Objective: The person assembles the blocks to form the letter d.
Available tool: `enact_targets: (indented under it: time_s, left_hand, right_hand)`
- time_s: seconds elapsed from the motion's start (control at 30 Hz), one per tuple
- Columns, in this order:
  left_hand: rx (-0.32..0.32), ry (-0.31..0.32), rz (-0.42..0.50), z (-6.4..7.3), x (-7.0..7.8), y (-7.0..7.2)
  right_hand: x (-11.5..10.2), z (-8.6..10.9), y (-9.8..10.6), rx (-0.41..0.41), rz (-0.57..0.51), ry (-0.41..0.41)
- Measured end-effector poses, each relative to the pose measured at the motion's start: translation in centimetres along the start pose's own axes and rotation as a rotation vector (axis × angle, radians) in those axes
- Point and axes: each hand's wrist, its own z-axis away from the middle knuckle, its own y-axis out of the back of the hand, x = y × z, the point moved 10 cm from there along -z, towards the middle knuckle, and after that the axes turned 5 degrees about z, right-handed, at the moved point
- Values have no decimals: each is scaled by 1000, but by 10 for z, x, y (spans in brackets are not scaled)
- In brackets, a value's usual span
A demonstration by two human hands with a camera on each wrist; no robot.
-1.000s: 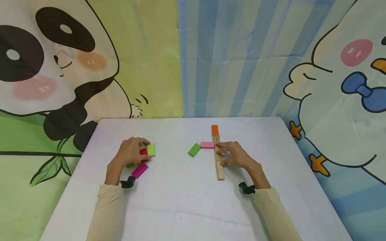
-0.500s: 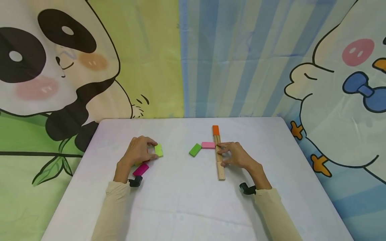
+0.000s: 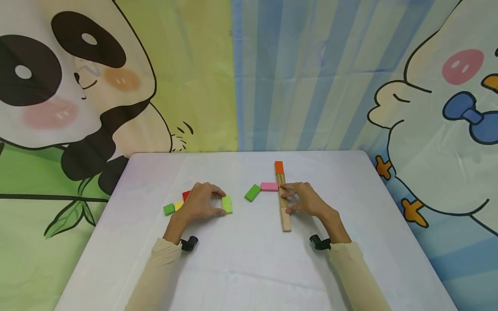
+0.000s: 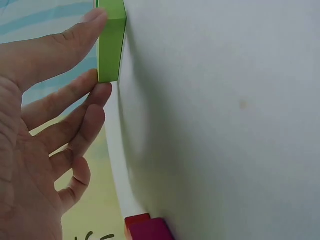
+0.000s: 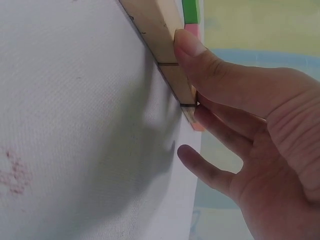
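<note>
My left hand (image 3: 200,203) pinches a lime green block (image 3: 227,204) between thumb and index finger, close over the white table. In the left wrist view the thumb lies at the block's edge and the index fingertip meets its lower end. Further right, a row of plain wooden blocks (image 3: 285,221) runs away from me, capped by an orange block (image 3: 279,167) at the far end. My right hand (image 3: 303,199) rests its thumb and fingertips along the right of this row, fingers spread. A pink block (image 3: 269,187) adjoins the row's left side, and a green block (image 3: 253,192) slants off the pink one.
Left of my left hand lie a red block (image 3: 186,195), a yellow block (image 3: 178,205) and another green block (image 3: 169,209). A magenta block (image 4: 152,229) shows in the left wrist view. A printed cartoon cloth (image 3: 272,86) hangs behind the table (image 3: 241,276).
My left hand has carried the lime green block to the right, away from the colored pile, uncovering the red, yellow and green blocks. My right hand has stayed at the wooden row.
</note>
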Motion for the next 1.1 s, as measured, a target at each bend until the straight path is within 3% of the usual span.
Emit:
enact_targets:
  time_s: [0.47,1.1]
  left_hand:
    - [-26,-36,14,5,15,-18]
    - [-26,-54,46,6,26,-23]
  right_hand:
    - [-2,2,2,0,23,18]
    - [1,-1,-1,-7,30,-4]
